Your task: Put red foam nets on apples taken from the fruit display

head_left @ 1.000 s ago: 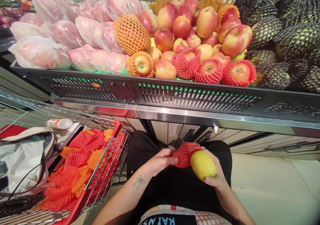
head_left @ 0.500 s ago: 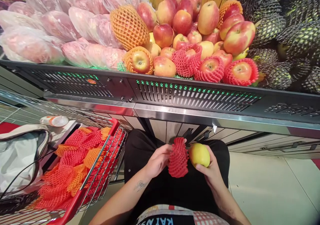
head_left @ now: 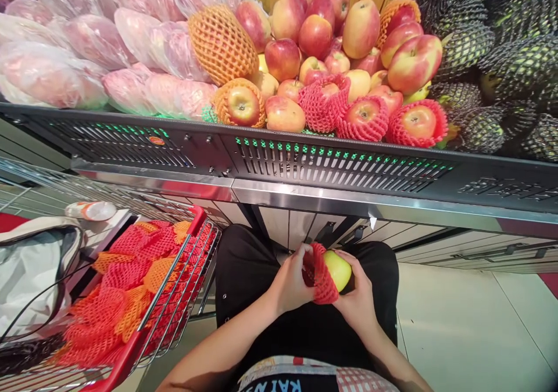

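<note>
Curled in a loose C, the left hand (head_left: 291,283) grasps a red foam net sleeve (head_left: 326,281), its fingers bent round the sleeve's left end. Facing it, the right hand (head_left: 360,302) spans a yellow-green fruit (head_left: 340,270), fingers arched over the far side and thumb reaching toward the sleeve's near edge. So the fruit sits between the two hands, its left part inside the sleeve, its right part bare. Whether the left fingertips press on the fruit through the net, I cannot tell. Just below the grip are black trousers (head_left: 244,270). To its left, a shopping cart (head_left: 126,348) carries heaped red and orange nets (head_left: 124,299). Beyond the grip, a black display tray (head_left: 209,154) bears red-and-yellow apples (head_left: 285,61).
</note>
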`<state>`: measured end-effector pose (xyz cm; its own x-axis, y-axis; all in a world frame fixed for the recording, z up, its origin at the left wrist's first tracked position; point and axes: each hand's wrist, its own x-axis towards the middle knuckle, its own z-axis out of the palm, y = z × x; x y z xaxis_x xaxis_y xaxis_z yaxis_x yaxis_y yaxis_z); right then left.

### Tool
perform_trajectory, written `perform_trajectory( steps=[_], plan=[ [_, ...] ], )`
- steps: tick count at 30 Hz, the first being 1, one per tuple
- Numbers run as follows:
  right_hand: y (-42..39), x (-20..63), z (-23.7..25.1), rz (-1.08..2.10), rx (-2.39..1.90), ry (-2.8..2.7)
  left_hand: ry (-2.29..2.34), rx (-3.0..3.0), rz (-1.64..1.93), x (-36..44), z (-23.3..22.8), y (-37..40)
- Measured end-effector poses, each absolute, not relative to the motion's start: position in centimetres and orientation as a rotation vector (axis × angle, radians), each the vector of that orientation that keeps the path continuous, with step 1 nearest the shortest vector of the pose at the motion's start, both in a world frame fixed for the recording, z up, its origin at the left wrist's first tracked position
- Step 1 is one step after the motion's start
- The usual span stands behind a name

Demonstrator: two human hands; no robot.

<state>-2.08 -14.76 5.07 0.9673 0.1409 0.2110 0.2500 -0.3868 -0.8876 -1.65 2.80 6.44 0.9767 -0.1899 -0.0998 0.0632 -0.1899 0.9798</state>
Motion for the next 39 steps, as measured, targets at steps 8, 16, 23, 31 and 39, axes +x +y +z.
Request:
perform_trajectory(
  steps=[8, 16, 23, 31, 39],
  plan=[
    [-14.9, -2.0, 6.1, -0.037, -2.037, -0.554, 0.007, 1.438, -0.331, -1.8, 5.0, 2.3],
    [-15.2, -2.1, 6.3, -0.256, -1.912, -0.43, 0.119, 1.346, -0.209, -1.8, 3.5, 2.6],
    [-14.6, -3.1, 7.1, -0.051, -1.836, -0.713, 0.111, 1.367, -0.113, -1.5, 3.3, 2.5],
    [-14.9, -1.5, 7.5, 0.258, -1.736, -0.213, 0.005, 1.62, -0.023, -1.5, 3.7, 3.2],
    [-16.0, -1.5, 7.2, 0.095, -1.663, -0.114, -0.052, 1.794, -0.129, -1.6, 4.8, 2.4]
  ],
)
